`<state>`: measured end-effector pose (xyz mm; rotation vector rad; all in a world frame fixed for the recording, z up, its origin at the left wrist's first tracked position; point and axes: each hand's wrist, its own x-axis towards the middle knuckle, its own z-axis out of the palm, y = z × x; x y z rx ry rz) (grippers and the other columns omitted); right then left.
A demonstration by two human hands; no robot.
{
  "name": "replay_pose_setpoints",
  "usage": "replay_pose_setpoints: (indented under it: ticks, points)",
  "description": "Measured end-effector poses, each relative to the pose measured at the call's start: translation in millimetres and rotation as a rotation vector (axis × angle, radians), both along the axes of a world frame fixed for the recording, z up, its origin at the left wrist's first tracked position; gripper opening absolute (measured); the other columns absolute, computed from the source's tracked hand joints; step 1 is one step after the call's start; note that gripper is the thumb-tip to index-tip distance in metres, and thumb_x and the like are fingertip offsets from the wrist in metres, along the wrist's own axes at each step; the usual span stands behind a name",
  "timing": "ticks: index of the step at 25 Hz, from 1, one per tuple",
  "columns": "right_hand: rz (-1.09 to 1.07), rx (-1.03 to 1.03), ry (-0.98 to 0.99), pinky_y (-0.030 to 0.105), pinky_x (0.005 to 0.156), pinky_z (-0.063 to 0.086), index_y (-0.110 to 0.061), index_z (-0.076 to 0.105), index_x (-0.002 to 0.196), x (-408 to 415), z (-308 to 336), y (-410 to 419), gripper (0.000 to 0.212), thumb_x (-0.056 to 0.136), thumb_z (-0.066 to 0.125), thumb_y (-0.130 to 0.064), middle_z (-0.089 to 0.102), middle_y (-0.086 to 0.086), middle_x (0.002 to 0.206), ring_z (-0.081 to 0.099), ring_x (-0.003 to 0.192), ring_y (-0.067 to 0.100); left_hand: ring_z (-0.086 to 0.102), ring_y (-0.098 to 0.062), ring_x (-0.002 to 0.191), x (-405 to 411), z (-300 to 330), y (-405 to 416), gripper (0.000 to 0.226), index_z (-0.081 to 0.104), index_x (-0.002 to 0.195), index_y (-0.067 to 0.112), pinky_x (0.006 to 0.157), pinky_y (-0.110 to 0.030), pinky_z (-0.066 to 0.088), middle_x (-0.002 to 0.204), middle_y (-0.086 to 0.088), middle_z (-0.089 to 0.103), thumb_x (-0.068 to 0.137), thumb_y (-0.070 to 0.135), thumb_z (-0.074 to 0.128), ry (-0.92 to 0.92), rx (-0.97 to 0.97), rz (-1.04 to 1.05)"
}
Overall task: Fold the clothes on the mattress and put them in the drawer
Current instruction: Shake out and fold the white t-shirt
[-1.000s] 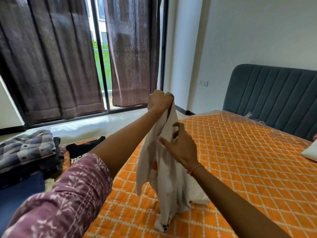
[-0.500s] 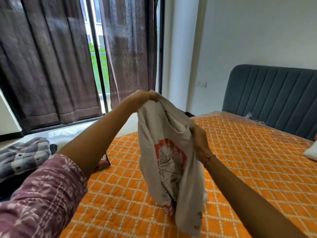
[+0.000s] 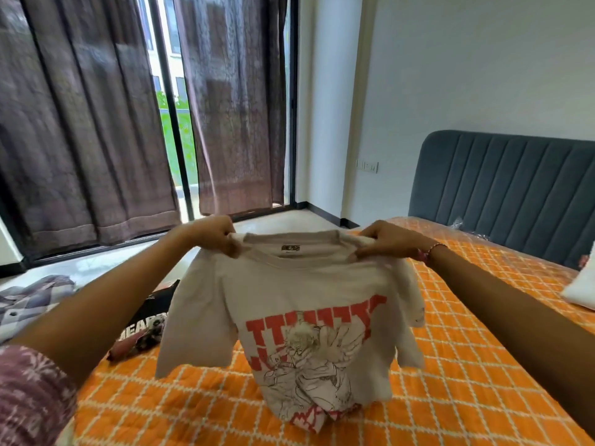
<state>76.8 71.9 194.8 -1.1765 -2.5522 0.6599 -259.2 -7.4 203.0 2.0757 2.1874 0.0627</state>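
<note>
While the left hand (image 3: 214, 232) and the right hand (image 3: 391, 242) each pinch a shoulder seam beside the collar, a pale T-shirt (image 3: 289, 320) with a red print hangs spread between them, its hem bunched on the orange quilted mattress (image 3: 467, 365). To the left lie a black printed garment (image 3: 151, 320) and a plaid shirt (image 3: 29, 297). Behind stand a grey headboard (image 3: 502, 188) and dark curtains (image 3: 80, 123).
</note>
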Motion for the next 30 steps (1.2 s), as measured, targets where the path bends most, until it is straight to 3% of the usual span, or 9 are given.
replay_pose_setpoints:
  ticks: [2,5,8,12,16,20,24,27,30]
  points:
    - [0.020,0.001,-0.178,0.017,0.059,0.038,-0.019,0.071,0.073,1,3,4,0.013,0.083,0.072,-0.027,0.056,-0.007,0.065,0.047,0.060,0.003,0.063,-0.028,0.093,9,-8,-2,0.028,0.067,0.097,0.005,0.071,-0.032,0.046,0.098,-0.012,0.067,0.092,0.031,0.057,0.270,0.119,0.114]
    - [-0.099,0.287,-0.180,0.021,0.056,0.036,-0.012,0.075,0.082,-2,2,12,0.020,0.081,0.073,-0.032,0.056,-0.006,0.066,0.046,0.059,0.005,0.063,-0.028,0.100,25,-20,0,0.025,0.064,0.103,0.010,0.080,-0.036,0.048,0.110,-0.009,0.065,0.097,0.027,0.046,0.339,0.273,0.222]
    - [-0.030,-0.069,-0.038,0.010,0.065,0.046,-0.008,0.074,0.094,12,16,13,0.023,0.084,0.070,-0.028,0.067,-0.001,0.080,0.061,0.077,0.012,0.061,-0.030,0.099,19,-10,3,0.025,0.063,0.097,0.007,0.079,-0.036,0.046,0.108,-0.013,0.063,0.096,0.027,0.047,0.230,0.224,0.303]
    - [0.004,-0.372,0.223,0.024,0.073,0.057,-0.006,0.072,0.098,25,29,7,0.030,0.080,0.068,-0.031,0.071,0.009,0.095,0.067,0.083,0.017,0.044,-0.022,0.057,5,-2,4,0.046,0.043,0.052,0.009,0.051,-0.030,0.036,0.063,-0.012,0.053,0.091,0.027,0.061,-0.034,0.138,0.280]
    - [0.082,-0.519,0.256,0.024,0.065,0.056,-0.010,0.071,0.098,32,35,9,0.058,0.058,0.082,-0.051,0.072,0.006,0.092,0.069,0.079,0.016,0.045,-0.007,0.031,-3,-13,-2,0.027,0.060,0.064,0.000,0.034,-0.016,0.031,0.052,-0.009,0.052,0.090,0.007,0.062,-0.598,0.189,0.280]
    - [0.108,-0.599,0.143,0.026,0.068,0.056,-0.013,0.076,0.093,46,39,14,0.051,0.054,0.089,-0.042,0.072,0.006,0.096,0.069,0.086,0.019,0.052,-0.006,0.044,-18,-7,-12,0.020,0.069,0.064,0.006,0.046,-0.012,0.041,0.048,0.001,0.054,0.080,0.016,0.075,-0.352,0.127,0.022]
    - [0.070,-0.614,0.182,0.028,0.072,0.056,-0.010,0.075,0.095,45,42,11,0.046,0.058,0.087,-0.034,0.072,0.007,0.098,0.068,0.089,0.019,0.066,-0.016,0.053,-16,-8,-21,0.024,0.069,0.074,0.002,0.049,-0.025,0.054,0.064,-0.008,0.066,0.091,0.018,0.062,-0.364,-0.032,0.106]
    - [-0.171,-0.139,-0.203,0.034,0.075,0.053,-0.002,0.070,0.105,27,36,19,0.032,0.083,0.071,-0.026,0.070,0.013,0.101,0.064,0.089,0.025,0.065,-0.026,0.072,6,-18,-18,0.035,0.070,0.079,0.003,0.060,-0.031,0.049,0.083,-0.017,0.070,0.088,0.036,0.060,0.020,0.276,0.283]
    - [-0.456,0.502,-0.473,0.033,0.071,0.040,-0.003,0.062,0.107,5,17,17,0.029,0.096,0.049,-0.026,0.063,0.017,0.108,0.060,0.099,0.035,0.062,-0.035,0.101,24,-31,-9,0.039,0.067,0.103,0.003,0.076,-0.036,0.049,0.108,-0.018,0.065,0.089,0.039,0.061,0.072,0.363,0.455]
